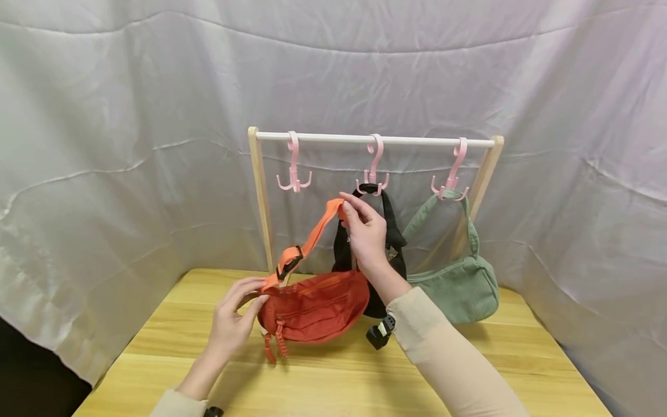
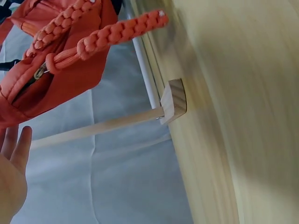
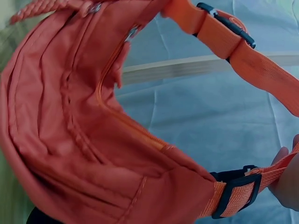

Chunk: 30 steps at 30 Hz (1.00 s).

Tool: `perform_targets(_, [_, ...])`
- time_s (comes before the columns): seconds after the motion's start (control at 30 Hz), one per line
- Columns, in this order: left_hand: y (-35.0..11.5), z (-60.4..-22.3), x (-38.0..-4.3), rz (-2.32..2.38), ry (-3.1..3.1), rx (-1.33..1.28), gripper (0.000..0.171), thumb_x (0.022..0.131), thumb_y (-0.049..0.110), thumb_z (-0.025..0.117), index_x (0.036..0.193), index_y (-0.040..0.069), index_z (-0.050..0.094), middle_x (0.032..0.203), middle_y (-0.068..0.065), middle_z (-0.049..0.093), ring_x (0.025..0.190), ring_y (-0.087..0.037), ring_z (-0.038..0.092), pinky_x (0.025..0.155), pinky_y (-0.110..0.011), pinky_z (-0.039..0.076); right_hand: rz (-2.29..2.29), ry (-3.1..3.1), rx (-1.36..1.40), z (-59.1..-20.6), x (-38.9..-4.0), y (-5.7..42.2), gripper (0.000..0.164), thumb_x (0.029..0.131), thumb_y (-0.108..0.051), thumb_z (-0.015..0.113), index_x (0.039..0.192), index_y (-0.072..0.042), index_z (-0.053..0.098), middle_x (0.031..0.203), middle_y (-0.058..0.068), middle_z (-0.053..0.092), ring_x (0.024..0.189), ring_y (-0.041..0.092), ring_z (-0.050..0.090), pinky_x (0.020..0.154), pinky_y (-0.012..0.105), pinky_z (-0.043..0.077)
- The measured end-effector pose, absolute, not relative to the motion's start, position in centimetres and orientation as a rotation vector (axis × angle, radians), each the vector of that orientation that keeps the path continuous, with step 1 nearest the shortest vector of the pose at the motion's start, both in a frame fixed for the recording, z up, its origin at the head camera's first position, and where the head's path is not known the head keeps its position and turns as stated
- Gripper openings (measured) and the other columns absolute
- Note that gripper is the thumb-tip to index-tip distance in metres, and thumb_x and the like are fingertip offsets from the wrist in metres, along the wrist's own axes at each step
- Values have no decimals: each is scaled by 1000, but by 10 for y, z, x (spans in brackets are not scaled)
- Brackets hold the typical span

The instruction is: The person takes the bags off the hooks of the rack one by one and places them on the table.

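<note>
A red waist bag (image 1: 318, 310) with an orange strap (image 1: 316, 233) hangs between my hands, in front of the rack. My right hand (image 1: 366, 234) pinches the top of the strap, near the middle pink hook hanger (image 1: 373, 165). At the bag's left end, my left hand (image 1: 235, 315) pinches the strap's base between thumb and fingers. Braided red zipper pulls (image 2: 124, 33) dangle from that end in the left wrist view. Black buckles show on the strap in the right wrist view, one being a slider (image 3: 237, 196) close to my right hand.
The rack's white rail (image 1: 333, 138) carries pink hangers, the left one (image 1: 294, 168) bare. A black bag (image 1: 393, 278) hangs from the middle hanger, partly behind my right hand. A green corduroy bag (image 1: 458, 289) hangs at right. Grey curtains (image 1: 130, 116) surround the wooden table (image 1: 323, 388).
</note>
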State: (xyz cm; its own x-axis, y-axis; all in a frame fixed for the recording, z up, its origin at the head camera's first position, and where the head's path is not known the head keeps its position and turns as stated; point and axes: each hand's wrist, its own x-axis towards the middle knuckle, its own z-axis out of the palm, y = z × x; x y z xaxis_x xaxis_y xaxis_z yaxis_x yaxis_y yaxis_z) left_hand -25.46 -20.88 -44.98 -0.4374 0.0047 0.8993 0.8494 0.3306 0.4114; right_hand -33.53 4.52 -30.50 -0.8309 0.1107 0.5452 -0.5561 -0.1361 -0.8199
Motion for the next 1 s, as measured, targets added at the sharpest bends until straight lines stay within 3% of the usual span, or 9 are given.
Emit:
perform_targets(0.33, [-214,-439,-249,-1218,-1699,-693,46,76,-34,68,114,-8,70,116,-25,67,111,-12,66,87,-19,58,1955,-1753,546,-319,-331,50,25,103,-18,68,126,-13,77,113,8,76,94,14,71,84,30,59])
perform_targets(0.57, [-219,-432,-249,-1237,-1657,-652,47,77,-35,65,116,-9,69,117,-29,65,112,-17,66,87,-18,57,1951,-1790,533,-328,-325,55,25,103,-19,67,126,-14,76,111,9,76,96,14,71,84,27,59])
perform_targets(1.0, [-219,-418,-253,-1284,-1599,-610,37,84,-32,60,117,-16,65,118,-30,63,111,-12,66,87,-16,56,1989,-1829,504,-351,-309,64,26,103,-19,67,128,-14,76,111,8,75,95,17,69,86,33,59])
